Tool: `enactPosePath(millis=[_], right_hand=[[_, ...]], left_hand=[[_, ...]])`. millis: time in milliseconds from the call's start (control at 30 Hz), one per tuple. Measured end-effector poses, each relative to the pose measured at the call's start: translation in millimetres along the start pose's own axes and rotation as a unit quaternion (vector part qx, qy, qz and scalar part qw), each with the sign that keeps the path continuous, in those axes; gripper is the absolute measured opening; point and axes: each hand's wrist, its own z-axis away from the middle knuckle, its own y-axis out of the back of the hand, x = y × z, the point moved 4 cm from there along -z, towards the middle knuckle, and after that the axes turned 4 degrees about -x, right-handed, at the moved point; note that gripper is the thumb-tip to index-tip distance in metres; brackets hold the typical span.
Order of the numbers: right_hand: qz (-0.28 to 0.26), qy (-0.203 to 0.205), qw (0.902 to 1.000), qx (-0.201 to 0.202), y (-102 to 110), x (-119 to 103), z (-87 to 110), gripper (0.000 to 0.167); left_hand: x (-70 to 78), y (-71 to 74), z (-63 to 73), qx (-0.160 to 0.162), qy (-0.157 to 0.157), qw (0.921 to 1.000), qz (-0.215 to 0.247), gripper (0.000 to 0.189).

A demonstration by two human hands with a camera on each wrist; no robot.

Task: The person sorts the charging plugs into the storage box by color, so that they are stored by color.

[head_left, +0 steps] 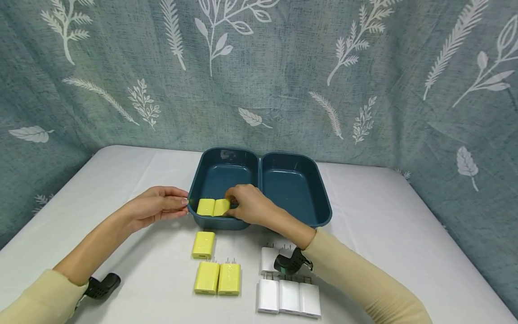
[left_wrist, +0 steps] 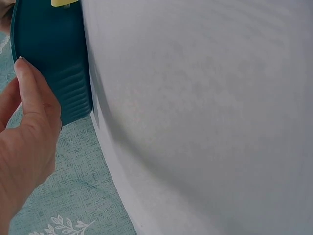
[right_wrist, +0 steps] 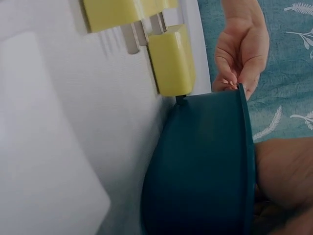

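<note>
A dark teal two-compartment tray (head_left: 296, 191) stands on the table. My left hand (head_left: 159, 204) holds its left rim near the front corner, thumb and fingertips at the edge, as the left wrist view also shows. Reaching into the left compartment, my right hand (head_left: 251, 204) grips a yellow charger plug (head_left: 221, 207) by its right end. Another yellow charger plug (head_left: 206, 207) lies beside it against the front wall. In the right wrist view the tray's wall hides most of the right hand's fingers.
In front of the tray lie three yellow charger plugs (head_left: 207, 278), prongs pointing away. To their right are several white charger plugs (head_left: 268, 295) in two rows, partly under the right wrist's camera (head_left: 289, 262). A patterned curtain (head_left: 283, 90) hangs behind the table.
</note>
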Motion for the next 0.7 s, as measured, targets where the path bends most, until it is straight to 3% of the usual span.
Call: enactPosePath(millis=[133, 700], right_hand=[[0.002, -0.003, 1.0000, -0.004, 0.2, 0.4, -1.0, 0.049], [-0.020, 0.029, 0.9989, 0.030, 13.8, -7.5, 12.1, 0.047]], left_hand=[[-0.5, 0.2, -0.1, -0.001, -0.002, 1.0000, 0.001, 0.040], [-1.6, -0.3, -0.4, -0.002, -0.001, 1.0000, -0.003, 0.042]])
